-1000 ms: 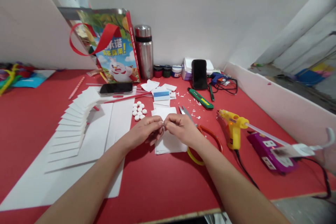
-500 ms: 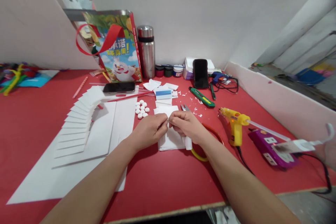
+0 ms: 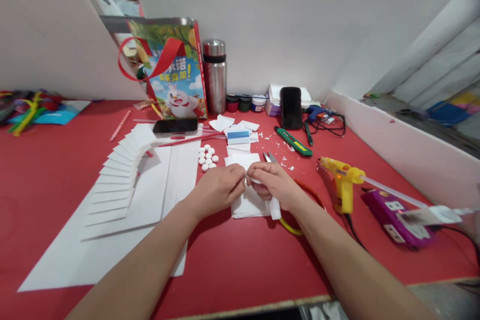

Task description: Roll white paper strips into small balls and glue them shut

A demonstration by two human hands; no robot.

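My left hand (image 3: 224,185) and my right hand (image 3: 270,184) meet fingertip to fingertip over a small stack of white paper sheets (image 3: 250,206). A strip of soft white paper (image 3: 275,208) passes through my closed right hand and hangs out below it. The left fingers are pinched together at the near end of the right fingers; what lies between them is too small to make out. Behind the right hand are scissors (image 3: 270,157) with a red and yellow handle, partly hidden by the wrist. White round pellets (image 3: 208,157) lie in a cluster beyond the left hand.
A fanned white card staircase (image 3: 112,187) stands on white sheets at left. A yellow glue gun (image 3: 343,180), a purple box (image 3: 397,220) and a green cutter (image 3: 294,141) lie to the right. A steel flask (image 3: 215,77), gift bag (image 3: 176,75) and phone (image 3: 175,126) are at the back.
The whole view has shifted slightly, so things appear a little farther right. Both hands stay together over the paper stack, with the right fingers turned a little and more white paper showing in them.
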